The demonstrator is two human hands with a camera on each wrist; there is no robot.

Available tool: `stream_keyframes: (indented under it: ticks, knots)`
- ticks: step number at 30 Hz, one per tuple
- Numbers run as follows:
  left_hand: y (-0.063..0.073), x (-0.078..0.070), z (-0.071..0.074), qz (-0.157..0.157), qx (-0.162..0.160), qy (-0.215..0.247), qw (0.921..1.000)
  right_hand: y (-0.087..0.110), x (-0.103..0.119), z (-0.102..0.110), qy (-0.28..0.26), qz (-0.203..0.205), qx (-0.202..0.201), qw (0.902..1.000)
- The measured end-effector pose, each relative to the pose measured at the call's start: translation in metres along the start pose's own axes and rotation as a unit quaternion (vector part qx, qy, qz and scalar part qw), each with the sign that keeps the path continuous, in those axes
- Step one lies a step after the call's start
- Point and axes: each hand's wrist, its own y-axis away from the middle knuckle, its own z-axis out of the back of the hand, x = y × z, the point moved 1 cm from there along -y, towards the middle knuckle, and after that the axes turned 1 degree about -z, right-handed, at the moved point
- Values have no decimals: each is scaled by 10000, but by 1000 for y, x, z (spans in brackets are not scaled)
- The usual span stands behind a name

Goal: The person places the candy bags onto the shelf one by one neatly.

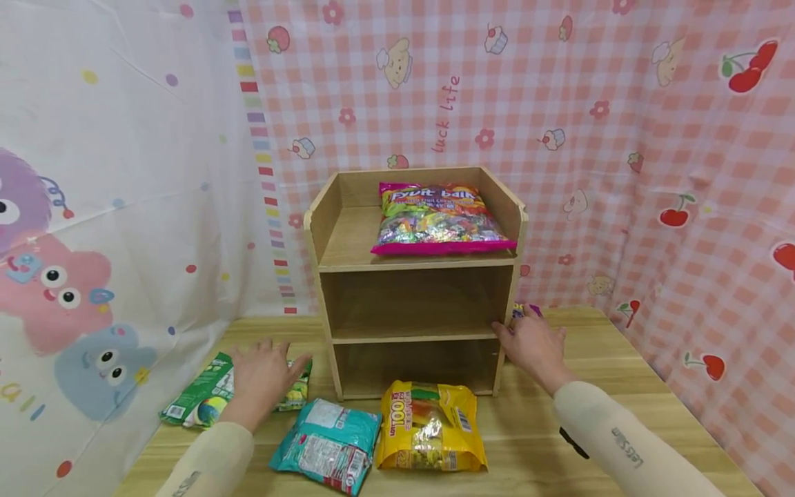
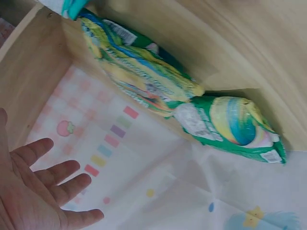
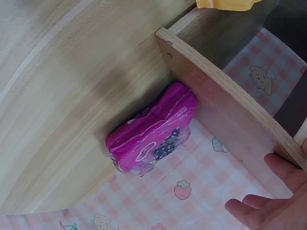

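My left hand [image 1: 263, 376], fingers spread, hovers over green candy bags lying left of a small wooden shelf [image 1: 410, 339]. In the left wrist view, a green bag [image 2: 223, 124] and a yellow-green bag [image 2: 144, 72] lie end to end, apart from the hand [image 2: 45, 184]. On the shelf's right, my right hand [image 1: 534, 348] has its thumb at the side panel's front edge; whether it touches is unclear. A purple bag [image 3: 153, 129] with a dark fruit picture sits beside that panel, clear of the right hand's fingers [image 3: 244, 208].
A pink-edged fruit candy bag [image 1: 444, 217] lies on the shelf's top level. In front of the shelf, a teal bag [image 1: 329, 445] and a yellow bag [image 1: 431, 428] rest on the wooden table [image 1: 528, 449]. Patterned curtains [image 1: 546, 90] surround the table at the back and sides.
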Motion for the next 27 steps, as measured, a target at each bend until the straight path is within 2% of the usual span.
stream_keyframes:
  ticks: [8, 15, 21, 27]
  knots:
    - [5, 16, -7, 127, 229, 111, 9996, 1, -2, -1, -168, 15, -26, 9999]
    - [10, 40, -14, 223, 355, -7, 9991, 0, 0, 0, -171, 71, -172, 9997]
    - [17, 61, -24, 416, 741, -120, 9963, 1, 0, 1, -131, 47, -201, 9997]
    - [23, 70, -38, 547, 1032, -35, 9931, 2, 0, 0, -102, -41, -93, 9999]
